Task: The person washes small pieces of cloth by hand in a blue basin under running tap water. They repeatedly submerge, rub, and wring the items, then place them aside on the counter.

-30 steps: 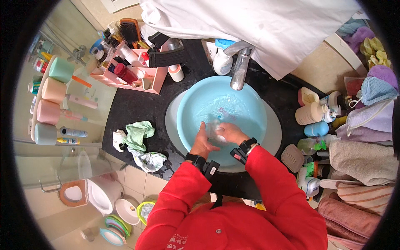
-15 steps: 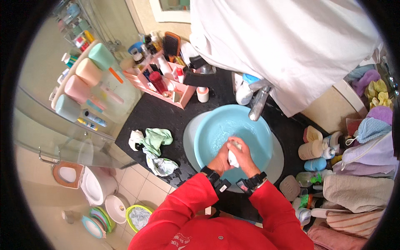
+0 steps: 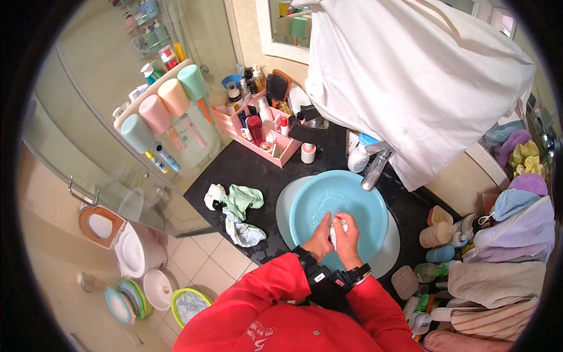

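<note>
Over the light blue basin (image 3: 378, 234), which rests in the white sink (image 3: 284, 205), my two hands are close together. A small bunched white cloth (image 3: 333, 236) sits between them. My right hand (image 3: 348, 236) wraps its fingers round the cloth. From the other side my left hand (image 3: 318, 239) presses on it, though part of its grip is hidden. Shallow water shows in the basin. The metal faucet (image 3: 376, 170) reaches over the far right rim. Left of the sink lie crumpled wet cloths, among them a green one (image 3: 243, 200) and a patterned one (image 3: 243, 232).
A pink organizer (image 3: 281, 154) with toiletries and a small white bottle (image 3: 308, 154) stand at the back left. To the right are pump bottles (image 3: 435, 234) and hanging towels (image 3: 498, 281). A white sheet (image 3: 410, 76) drapes behind the faucet. A green-rimmed basin (image 3: 190, 308) is on the floor.
The whole view has shifted, so the scene sits lower and mostly further right. My hands have changed their grip on the white cloth, which now shows higher, beside my right fingers.
</note>
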`<action>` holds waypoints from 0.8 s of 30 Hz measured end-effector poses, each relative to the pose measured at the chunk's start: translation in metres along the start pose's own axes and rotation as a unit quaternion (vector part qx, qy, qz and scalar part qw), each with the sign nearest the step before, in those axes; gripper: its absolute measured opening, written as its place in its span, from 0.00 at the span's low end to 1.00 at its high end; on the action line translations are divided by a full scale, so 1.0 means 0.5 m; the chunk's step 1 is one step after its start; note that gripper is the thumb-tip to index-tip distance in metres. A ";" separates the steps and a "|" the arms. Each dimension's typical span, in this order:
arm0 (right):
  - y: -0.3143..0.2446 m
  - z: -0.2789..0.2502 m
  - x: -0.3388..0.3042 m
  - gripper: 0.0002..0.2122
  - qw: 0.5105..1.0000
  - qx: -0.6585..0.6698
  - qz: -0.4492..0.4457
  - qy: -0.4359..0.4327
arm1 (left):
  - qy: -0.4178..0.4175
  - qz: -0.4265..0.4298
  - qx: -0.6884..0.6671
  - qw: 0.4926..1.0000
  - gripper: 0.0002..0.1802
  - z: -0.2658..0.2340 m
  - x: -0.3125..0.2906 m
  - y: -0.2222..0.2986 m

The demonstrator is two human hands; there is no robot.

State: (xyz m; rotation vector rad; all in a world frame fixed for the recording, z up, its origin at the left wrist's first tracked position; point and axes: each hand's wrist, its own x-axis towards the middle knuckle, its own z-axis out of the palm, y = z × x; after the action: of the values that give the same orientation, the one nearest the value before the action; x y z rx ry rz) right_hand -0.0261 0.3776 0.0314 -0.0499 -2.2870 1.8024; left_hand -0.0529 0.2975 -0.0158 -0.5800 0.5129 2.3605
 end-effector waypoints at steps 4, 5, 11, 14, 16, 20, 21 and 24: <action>-0.047 -0.030 -0.020 0.07 0.969 -0.182 -0.152 -0.076 | 0.053 -0.048 -0.035 0.997 0.26 0.003 -0.013 0.007; -0.055 -0.035 -0.025 0.10 0.962 -0.189 -0.180 -0.080 | 0.038 -0.036 -0.044 0.998 0.24 0.003 -0.016 0.007; -0.042 -0.046 -0.027 0.07 0.947 -0.194 -0.246 -0.076 | -0.019 0.034 -0.021 0.999 0.14 0.007 -0.019 -0.024; -0.022 -0.036 -0.016 0.08 0.999 0.002 0.003 -0.041 | 0.032 0.044 -0.047 0.997 0.14 0.032 -0.023 -0.052; -0.016 -0.031 -0.009 0.08 0.998 0.060 0.026 -0.005 | 0.075 0.072 -0.053 0.993 0.15 0.056 -0.031 -0.068; -0.026 -0.038 -0.011 0.08 0.997 -0.033 -0.060 -0.046 | 0.116 0.056 -0.117 0.985 0.25 0.087 -0.052 -0.046; -0.031 -0.044 -0.013 0.08 0.987 -0.102 -0.102 -0.076 | 0.086 0.053 -0.137 0.985 0.26 0.089 -0.058 -0.036; -0.046 -0.064 -0.011 0.10 0.943 -0.218 -0.219 -0.122 | 0.038 0.002 -0.176 0.984 0.31 0.087 -0.062 -0.016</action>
State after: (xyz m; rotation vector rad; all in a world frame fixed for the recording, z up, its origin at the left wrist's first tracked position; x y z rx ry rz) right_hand -0.0117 0.4014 0.0598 0.5906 -2.5582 1.1150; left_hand -0.0377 0.3091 0.0347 -0.8296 0.1268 2.4570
